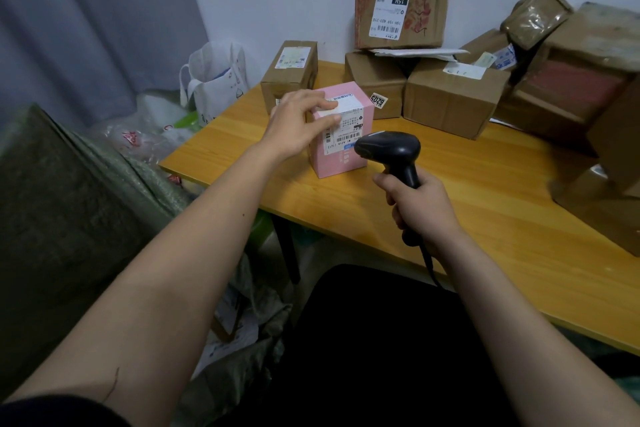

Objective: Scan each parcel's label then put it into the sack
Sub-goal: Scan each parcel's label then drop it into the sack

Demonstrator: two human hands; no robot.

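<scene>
A pink parcel (346, 156) with a white label on its top stands near the left front edge of the wooden table (485, 218). My left hand (298, 125) grips its upper left side, thumb on the label's edge. My right hand (420, 204) holds a black barcode scanner (391, 149) by the handle, its head right beside the label. The green woven sack (69, 211) lies on the floor to the left of the table.
Several brown cardboard parcels (450, 94) are stacked along the wall at the back and right of the table. A white tote bag (218, 80) and plastic bags sit on the floor beside the sack. The scanner's cable hangs off the table's front edge.
</scene>
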